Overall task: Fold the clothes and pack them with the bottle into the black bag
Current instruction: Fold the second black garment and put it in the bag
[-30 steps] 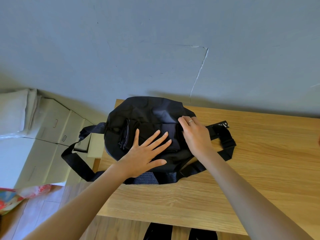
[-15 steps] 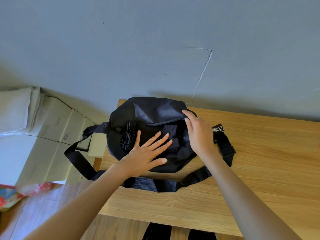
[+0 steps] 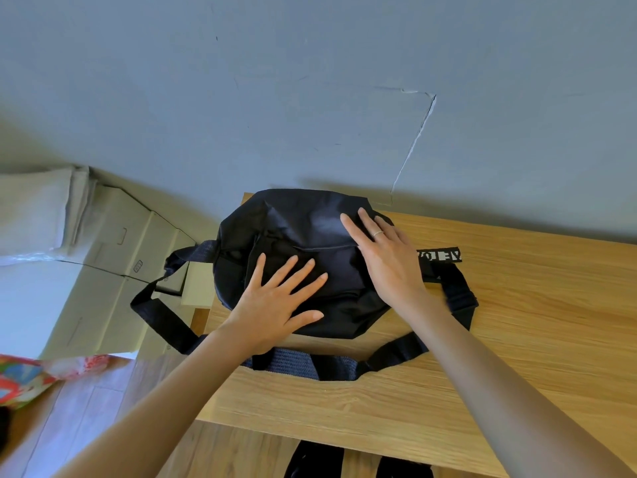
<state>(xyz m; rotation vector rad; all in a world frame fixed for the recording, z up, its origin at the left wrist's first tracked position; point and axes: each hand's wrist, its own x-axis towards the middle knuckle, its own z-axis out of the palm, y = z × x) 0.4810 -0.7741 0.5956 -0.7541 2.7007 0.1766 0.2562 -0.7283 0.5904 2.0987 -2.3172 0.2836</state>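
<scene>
On the far left corner of the wooden counter (image 3: pixel 517 339), against the grey-blue wall (image 3: pixel 310 81), lay the black bag (image 3: pixel 293 219), a rounded, soft-sided shape of smooth, slightly shiny woven fabric. A flat webbing strap (image 3: pixel 456 291) ran from its right side, carrying a black label (image 3: pixel 439 255) with blocky white letters that appeared upside down and could not be fully read. Another loop of the strap (image 3: pixel 155 308) hung off the counter's left edge, and a ribbed, coarser padded section (image 3: pixel 293 365) lay on the counter just in front of the bag.

The left hand (image 3: pixel 275 305) rested flat on the bag's near side, fingers straight and spread. The right hand (image 3: pixel 382 257) lay flat on the bag's upper right, fingers straight and close together, a thin ring (image 3: pixel 378 233) on one of them. Neither hand gripped anything.

Pale cardboard boxes (image 3: pixel 103 270) stood on the floor to the left, with a colourful patterned item (image 3: pixel 24 377) near the lower left edge. The counter's surface showed light oak-like grain.
</scene>
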